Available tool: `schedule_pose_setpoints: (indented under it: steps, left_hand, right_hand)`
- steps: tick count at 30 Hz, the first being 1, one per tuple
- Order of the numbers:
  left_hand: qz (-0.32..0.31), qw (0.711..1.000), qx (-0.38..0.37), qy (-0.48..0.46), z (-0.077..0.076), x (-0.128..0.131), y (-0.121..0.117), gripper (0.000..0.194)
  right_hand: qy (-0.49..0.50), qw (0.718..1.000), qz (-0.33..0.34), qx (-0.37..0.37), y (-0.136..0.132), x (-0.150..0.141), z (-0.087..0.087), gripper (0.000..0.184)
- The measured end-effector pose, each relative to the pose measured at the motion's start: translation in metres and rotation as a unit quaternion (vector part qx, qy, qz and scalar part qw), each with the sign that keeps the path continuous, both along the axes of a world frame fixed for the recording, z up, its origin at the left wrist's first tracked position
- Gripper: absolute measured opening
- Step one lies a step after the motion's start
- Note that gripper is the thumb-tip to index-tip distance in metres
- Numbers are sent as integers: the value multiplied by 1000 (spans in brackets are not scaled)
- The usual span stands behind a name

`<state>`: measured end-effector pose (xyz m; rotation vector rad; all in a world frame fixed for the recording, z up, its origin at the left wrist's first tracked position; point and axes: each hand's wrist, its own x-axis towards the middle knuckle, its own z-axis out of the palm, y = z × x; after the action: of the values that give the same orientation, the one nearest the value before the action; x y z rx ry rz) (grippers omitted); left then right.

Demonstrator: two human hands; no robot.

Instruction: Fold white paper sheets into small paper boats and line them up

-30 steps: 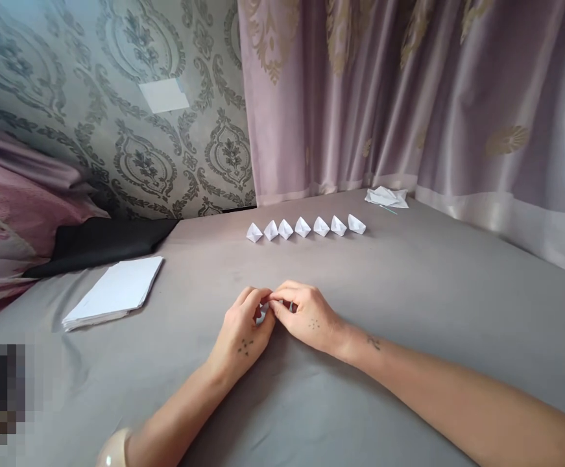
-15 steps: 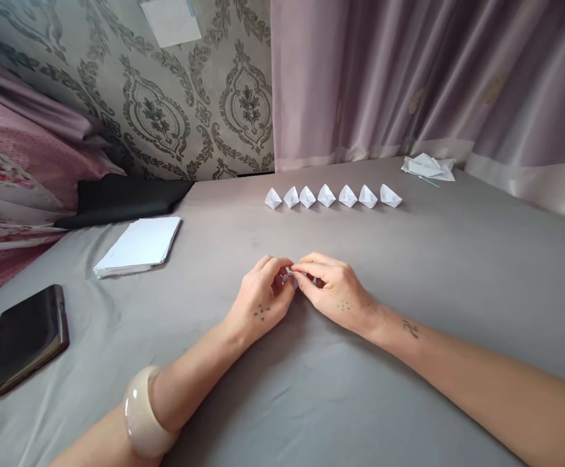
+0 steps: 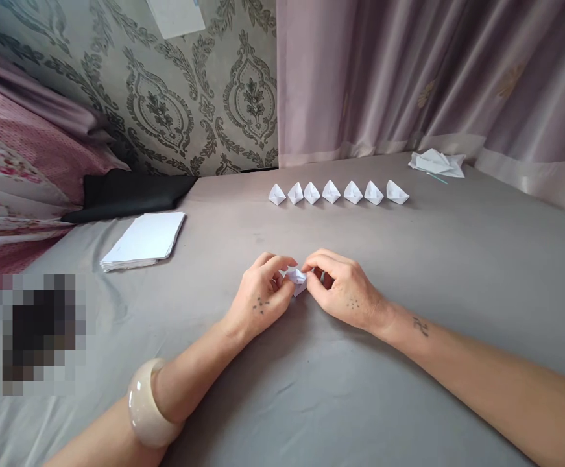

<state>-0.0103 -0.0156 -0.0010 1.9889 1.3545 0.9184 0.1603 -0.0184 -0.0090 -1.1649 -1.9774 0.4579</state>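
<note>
Between my hands is a small white folded paper boat [image 3: 298,281], close above or on the grey sheet. My left hand [image 3: 261,289] has its thumb and fingers curled around the boat's left end. At the opposite end, my right hand [image 3: 344,285] pinches the paper's edge between thumb and fingertips. The boat's middle shows, with its top fold spread a little; fingers cover both ends. Farther back, several white paper boats [image 3: 331,192] stand in a row.
A stack of white paper [image 3: 143,239] lies at the left, in front of a black cloth [image 3: 131,193]. Loose folded papers [image 3: 436,162] rest at the back right near the curtain [image 3: 379,78]. A pixelated dark patch covers something at the far left.
My hands have drawn slightly apart, the right one shifting rightward. More of the paper boat's middle is now uncovered. The view has tilted a little, and the dark object at left is now pixelated.
</note>
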Motion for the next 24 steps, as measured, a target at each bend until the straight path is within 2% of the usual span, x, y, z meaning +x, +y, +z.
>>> schedule_pose_setpoints:
  steps: [8, 11, 15, 20, 24]
  left_hand:
    - [16, 1000, 5, 25, -2, -4, -1, 27]
    - [19, 998, 14, 57, -5, -7, -1, 27]
    - [-9, 996, 26, 87, -6, -10, 0, 31]
    - [-12, 993, -9, 114, 4, -15, 4, 19]
    - [-62, 988, -46, 137, 15, -22, 5, 13]
  right_hand:
    - [-106, 994, 11, 23, -2, 5, -3, 27]
    - [-178, 982, 15, 54, -3, 5, -2, 27]
    - [-249, 964, 33, 88, -5, 4, 0, 27]
    - [-278, 955, 27, 99, -7, 4, 2, 22]
    - [-275, 956, 25, 101, -6, 5, 0, 19]
